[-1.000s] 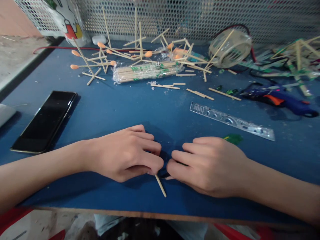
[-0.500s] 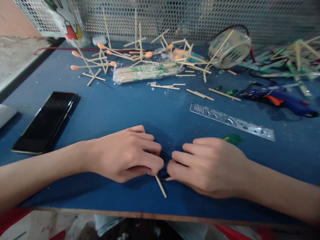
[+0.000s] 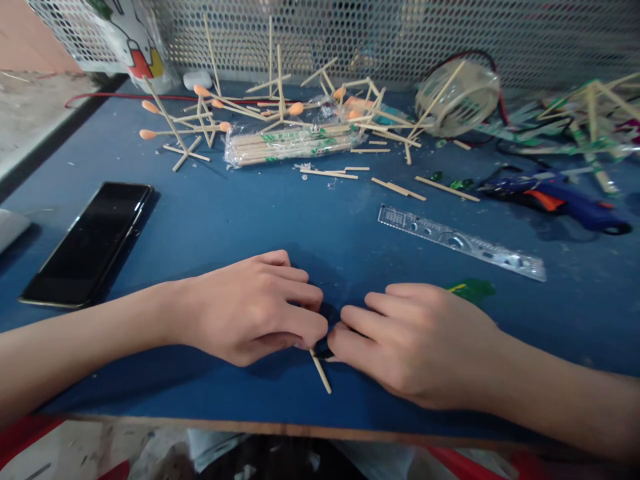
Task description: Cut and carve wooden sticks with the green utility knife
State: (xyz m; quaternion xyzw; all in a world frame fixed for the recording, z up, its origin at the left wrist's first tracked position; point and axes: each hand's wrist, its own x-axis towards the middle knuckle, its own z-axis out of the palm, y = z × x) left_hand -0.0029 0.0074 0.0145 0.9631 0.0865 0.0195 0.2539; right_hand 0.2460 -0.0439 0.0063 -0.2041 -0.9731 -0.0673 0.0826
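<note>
My left hand is closed over a thin wooden stick, pressing it near the table's front edge. One end of the stick pokes out below the thumb and index finger; the rest is mostly hidden. My right hand, fingers curled, grips what looks like a utility knife. Its translucent green handle shows behind the knuckles, and a dark, thin tip sits against the stick beside my left thumb. The middle of the knife is covered by my fingers.
A clear ruler lies beyond my right hand, and a blue glue gun farther right. A phone is at left. Behind are bagged sticks, loose sticks, orange-tipped stick pieces and a plastic cup before a perforated metal screen.
My right hand has shifted slightly down and toward the left hand, and the green handle shows more and has swung a little. My left hand keeps its hold on the stick.
</note>
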